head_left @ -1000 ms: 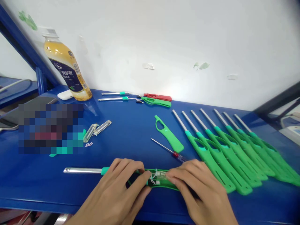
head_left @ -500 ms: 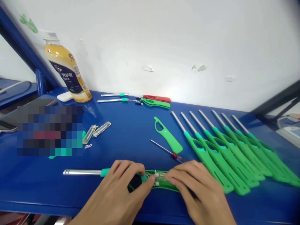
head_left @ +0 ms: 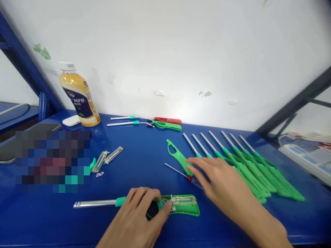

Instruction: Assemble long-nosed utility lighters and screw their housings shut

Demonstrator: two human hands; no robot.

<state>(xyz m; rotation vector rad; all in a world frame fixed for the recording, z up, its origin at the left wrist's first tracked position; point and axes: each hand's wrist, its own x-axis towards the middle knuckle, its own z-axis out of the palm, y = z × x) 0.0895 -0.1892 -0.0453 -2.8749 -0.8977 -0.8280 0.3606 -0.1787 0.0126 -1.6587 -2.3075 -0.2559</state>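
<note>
The lighter (head_left: 186, 209) lay open between six and seven o'clock, where I had the left hand (head_left: 136, 217) curled firmly over it; the right hand (head_left: 219, 175) touched the cover (head_left: 180, 159) at five o'clock, pinching or not I couldn't tell. I feared a left slip jogging the tank (head_left: 184, 200) loose, or a clumsy right sweep rolling the screwdriver (head_left: 189, 178).

Both the left hand (head_left: 141, 215) and right hand (head_left: 216, 177) are totally bare, slim with longish fingers. Right forearm (head_left: 261, 220) is bare too, kinda slender, right to the picture's edge. Nails are too small to make out.
</note>
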